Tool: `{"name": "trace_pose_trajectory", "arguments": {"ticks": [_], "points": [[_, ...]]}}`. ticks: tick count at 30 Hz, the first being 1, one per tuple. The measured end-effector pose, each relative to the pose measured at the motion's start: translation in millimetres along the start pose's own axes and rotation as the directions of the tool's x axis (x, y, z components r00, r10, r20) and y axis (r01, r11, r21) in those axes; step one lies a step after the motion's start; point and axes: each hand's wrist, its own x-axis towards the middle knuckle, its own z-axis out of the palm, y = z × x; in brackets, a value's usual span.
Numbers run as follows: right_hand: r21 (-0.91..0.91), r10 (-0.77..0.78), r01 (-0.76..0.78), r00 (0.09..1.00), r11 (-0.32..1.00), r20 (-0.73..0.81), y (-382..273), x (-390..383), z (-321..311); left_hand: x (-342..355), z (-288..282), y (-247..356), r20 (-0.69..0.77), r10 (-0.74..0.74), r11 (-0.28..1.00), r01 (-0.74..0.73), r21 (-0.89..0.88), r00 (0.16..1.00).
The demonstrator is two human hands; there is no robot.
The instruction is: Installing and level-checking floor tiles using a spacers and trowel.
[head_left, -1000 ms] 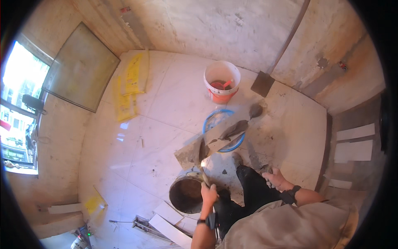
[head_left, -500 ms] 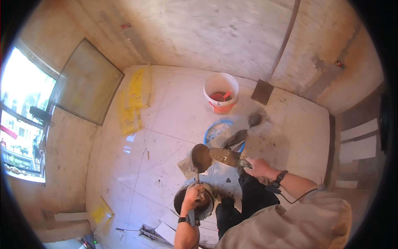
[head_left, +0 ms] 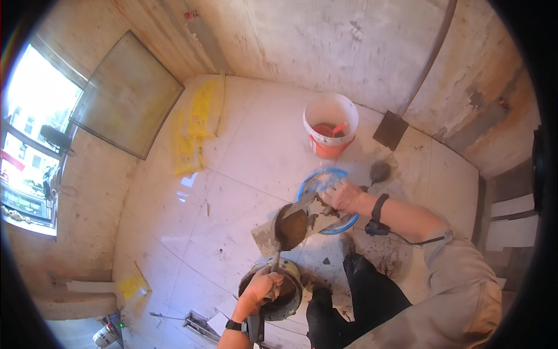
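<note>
My left hand point(head_left: 265, 286) is closed round the handle of a round ladle point(head_left: 292, 228) holding brown mortar. The ladle is above and beyond a dark mortar bucket point(head_left: 283, 311), over a flat grey board. My right hand point(head_left: 344, 196) is closed on a trowel point(head_left: 306, 202), its handle mostly hidden by the fingers. The trowel's greyish blade reaches toward the ladle's far rim. Below this hand is a blue-rimmed basin point(head_left: 334, 231), with a mortar-smeared strip across it. A dark lump of mortar point(head_left: 380, 171) lies just beyond my right wrist.
A white and orange bucket point(head_left: 328, 148) with a red scoop inside stands farther off. A dark square plate point(head_left: 390, 130) lies by the wall. Yellow bags point(head_left: 203, 110) lie at the far left, near a leaning framed panel point(head_left: 131, 96). My dark-trousered legs point(head_left: 372, 291) are close to the mortar bucket.
My right hand has moved up and away over the basin, turning the trowel. The ladle stays in my left hand, slightly shifted. The whole view has tilted a little.
</note>
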Motion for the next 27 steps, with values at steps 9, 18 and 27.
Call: {"name": "trace_pose_trajectory", "arguments": {"ticks": [9, 18, 27], "points": [[0.412, 0.142, -0.359, 0.871, 0.837, 0.471, -23, -26, 67, 15, -12, -26, -0.034, 0.167, 0.986, -0.167, 0.016, 0.985], [0.529, 0.162, -0.542, 0.783, 0.653, 0.601, -74, -55, 95, 61, 10, -57, -0.056, 0.245, 0.962, -0.250, -0.111, 0.968], [0.415, 0.414, -0.682, 0.711, 0.602, 0.568, -85, -85, 56, 53, 24, -97, -0.250, 0.322, 0.832, -0.399, -0.385, 0.913]]}}
